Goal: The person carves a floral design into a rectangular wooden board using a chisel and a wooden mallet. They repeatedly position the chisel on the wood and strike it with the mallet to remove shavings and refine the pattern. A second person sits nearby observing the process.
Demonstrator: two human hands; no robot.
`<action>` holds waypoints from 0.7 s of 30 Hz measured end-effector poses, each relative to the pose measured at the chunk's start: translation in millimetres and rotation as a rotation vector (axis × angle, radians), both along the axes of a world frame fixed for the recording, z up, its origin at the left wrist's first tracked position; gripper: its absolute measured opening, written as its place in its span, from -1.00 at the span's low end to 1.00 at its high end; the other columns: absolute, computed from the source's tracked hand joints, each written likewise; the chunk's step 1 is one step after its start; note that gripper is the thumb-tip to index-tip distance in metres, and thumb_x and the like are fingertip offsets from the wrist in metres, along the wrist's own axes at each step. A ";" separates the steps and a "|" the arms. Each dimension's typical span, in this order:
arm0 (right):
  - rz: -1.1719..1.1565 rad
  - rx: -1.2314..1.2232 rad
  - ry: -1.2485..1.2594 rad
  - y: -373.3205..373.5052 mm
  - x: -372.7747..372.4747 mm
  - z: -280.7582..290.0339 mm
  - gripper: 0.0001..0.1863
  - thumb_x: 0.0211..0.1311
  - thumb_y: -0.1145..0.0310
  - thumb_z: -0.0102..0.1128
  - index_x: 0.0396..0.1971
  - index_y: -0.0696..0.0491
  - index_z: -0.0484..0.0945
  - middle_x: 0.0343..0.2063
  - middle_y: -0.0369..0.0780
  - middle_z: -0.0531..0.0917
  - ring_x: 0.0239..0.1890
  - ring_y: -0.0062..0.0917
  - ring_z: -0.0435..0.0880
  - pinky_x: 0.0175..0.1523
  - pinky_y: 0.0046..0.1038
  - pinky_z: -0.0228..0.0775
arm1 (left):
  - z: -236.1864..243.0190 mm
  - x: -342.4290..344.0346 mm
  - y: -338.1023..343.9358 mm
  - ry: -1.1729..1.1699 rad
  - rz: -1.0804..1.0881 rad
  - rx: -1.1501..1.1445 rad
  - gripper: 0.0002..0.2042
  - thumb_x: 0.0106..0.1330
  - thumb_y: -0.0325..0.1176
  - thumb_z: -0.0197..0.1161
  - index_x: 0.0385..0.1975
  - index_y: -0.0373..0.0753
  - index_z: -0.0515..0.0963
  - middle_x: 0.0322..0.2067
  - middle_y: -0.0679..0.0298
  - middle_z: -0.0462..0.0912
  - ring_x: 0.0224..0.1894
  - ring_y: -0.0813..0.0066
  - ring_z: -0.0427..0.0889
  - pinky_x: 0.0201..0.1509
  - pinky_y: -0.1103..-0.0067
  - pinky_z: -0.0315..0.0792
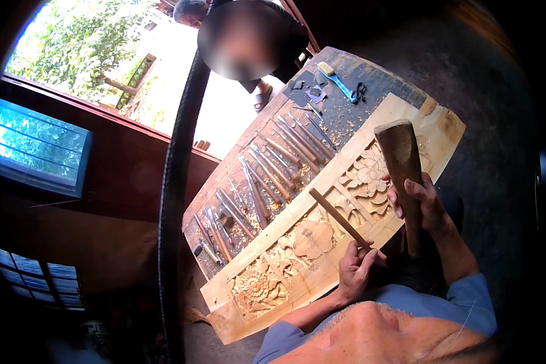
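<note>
My left hand is closed around the lower end of a wooden-handled carving chisel. Its slim handle slants up over the board's front part, and no blade shows. My right hand grips a heavy wooden mallet by its narrow part, the thick end pointing up. Beneath both tools runs a long pale carved board, lying aslant along the near side of the workbench. Flowers and leaves stand in relief in its panels. A smoother flower shape is in the middle panel, behind my left hand.
Several chisels and gouges lie in a row on the workbench beyond the board, among wood shavings. A blue-handled brush lies at the far end beside dark flat pieces. A dark strap or post crosses the left side. Another person stands beyond the bench.
</note>
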State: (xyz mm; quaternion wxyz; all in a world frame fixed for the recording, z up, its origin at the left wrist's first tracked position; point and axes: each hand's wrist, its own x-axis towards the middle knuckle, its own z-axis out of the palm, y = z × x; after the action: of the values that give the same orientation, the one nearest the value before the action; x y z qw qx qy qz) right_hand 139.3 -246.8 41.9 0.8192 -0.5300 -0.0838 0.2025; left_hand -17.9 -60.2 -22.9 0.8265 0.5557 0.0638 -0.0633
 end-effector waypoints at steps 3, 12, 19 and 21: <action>-0.030 -0.022 0.053 0.9 -4.0 0.6 -0.26 0.35 -0.16 0.22 0.12 0.27 0.47 -0.48 -0.19 0.61 -0.59 -0.64 0.53 -0.45 -0.62 0.40 | 16.6 7.7 -0.2 -0.069 0.066 0.006 -0.77 0.58 -0.51 0.07 0.13 -0.34 0.30 -0.28 0.09 0.71 -0.26 0.45 0.70 -0.08 0.57 0.58; 0.002 -0.400 -0.214 -25.6 42.7 40.0 -0.34 0.31 -0.19 0.33 -0.09 0.22 0.56 -0.46 -0.28 0.67 -0.58 -0.71 0.56 -0.46 -0.61 0.41 | 57.8 30.1 -5.0 -0.337 0.234 0.099 -0.73 0.50 -0.64 0.09 0.13 -0.31 0.33 -0.31 0.06 0.72 -0.28 0.33 0.73 -0.10 0.46 0.62; -0.314 -1.112 -0.687 -37.4 81.2 33.1 -0.43 0.16 0.08 0.50 0.06 0.15 0.61 -0.27 -0.04 0.78 -0.17 -0.13 0.78 -0.04 -0.19 0.55 | 56.5 15.0 -12.4 -0.311 0.259 0.151 -0.75 0.49 -0.65 0.09 0.09 -0.33 0.34 -0.32 0.05 0.72 -0.29 0.33 0.73 -0.12 0.45 0.63; -0.377 -1.292 -0.765 -40.2 86.4 15.6 -0.40 0.15 0.05 0.50 0.06 0.13 0.58 -0.28 -0.04 0.78 -0.16 -0.10 0.77 -0.05 -0.17 0.56 | 57.0 14.3 -14.5 -0.316 0.272 0.156 -0.77 0.50 -0.63 0.09 0.08 -0.33 0.35 -0.31 0.05 0.72 -0.30 0.33 0.73 -0.13 0.46 0.63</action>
State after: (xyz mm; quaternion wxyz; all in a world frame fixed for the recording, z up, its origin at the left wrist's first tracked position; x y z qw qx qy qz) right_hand 225.7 -287.0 57.5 0.2820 -0.9412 -0.1344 -0.1289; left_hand -3.5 -74.7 34.1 0.7815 0.6074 0.0126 0.1421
